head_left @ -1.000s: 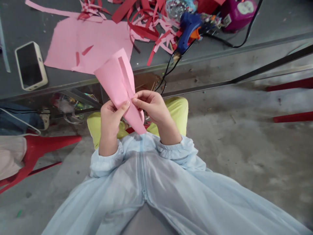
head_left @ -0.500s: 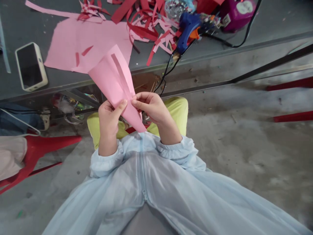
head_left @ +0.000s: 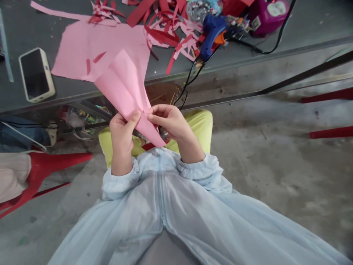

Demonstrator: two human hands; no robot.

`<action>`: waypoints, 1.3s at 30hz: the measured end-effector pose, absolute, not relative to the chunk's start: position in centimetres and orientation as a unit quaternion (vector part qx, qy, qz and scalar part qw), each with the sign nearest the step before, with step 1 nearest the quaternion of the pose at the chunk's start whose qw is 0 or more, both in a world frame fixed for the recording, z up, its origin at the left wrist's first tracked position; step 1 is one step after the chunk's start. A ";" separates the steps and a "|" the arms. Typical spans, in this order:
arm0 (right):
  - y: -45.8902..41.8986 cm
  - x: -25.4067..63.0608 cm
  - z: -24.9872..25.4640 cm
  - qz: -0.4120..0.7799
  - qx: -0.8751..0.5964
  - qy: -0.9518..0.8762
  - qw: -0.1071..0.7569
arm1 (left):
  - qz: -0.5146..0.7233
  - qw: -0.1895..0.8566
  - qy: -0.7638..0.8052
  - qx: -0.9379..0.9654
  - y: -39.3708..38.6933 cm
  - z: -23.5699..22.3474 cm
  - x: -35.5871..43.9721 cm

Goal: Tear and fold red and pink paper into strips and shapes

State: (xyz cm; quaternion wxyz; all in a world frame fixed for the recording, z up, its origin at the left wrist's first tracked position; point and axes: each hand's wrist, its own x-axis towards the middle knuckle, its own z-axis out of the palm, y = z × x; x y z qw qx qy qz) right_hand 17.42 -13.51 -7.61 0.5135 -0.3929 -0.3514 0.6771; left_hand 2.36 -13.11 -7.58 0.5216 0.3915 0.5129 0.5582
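Both hands hold a pink paper cone [head_left: 124, 88] above my lap, its narrow tip pointing down toward my jacket and its wide end up toward the table edge. My left hand [head_left: 122, 134] grips the cone's left side, thumb pressed on the paper. My right hand [head_left: 168, 121] pinches the overlapping edge near the narrow end with thumb and forefinger. The two thumbs almost meet on the seam.
The grey table [head_left: 248, 48] carries a flat pink sheet [head_left: 91, 48], several red and pink paper strips [head_left: 165, 25], a blue glue gun [head_left: 212, 35] with a black cord, a purple device [head_left: 267, 14] and a phone [head_left: 35, 73]. A red stool leg [head_left: 49, 165] stands at left.
The cone has rolled and tilted leftward between my fingers. The slit on its face has closed up or turned out of sight. Both hands stay in place.
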 end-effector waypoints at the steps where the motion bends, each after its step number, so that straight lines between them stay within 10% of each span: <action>1: -13.5 17.6 -7.6 0.677 -0.396 -0.358 0.506 | 0.559 0.519 0.515 0.392 -13.1 -7.6 2.3; 39: -13.3 16.6 -7.7 0.687 -0.377 -0.286 0.551 | 0.518 0.537 0.504 0.435 -12.9 -7.0 2.4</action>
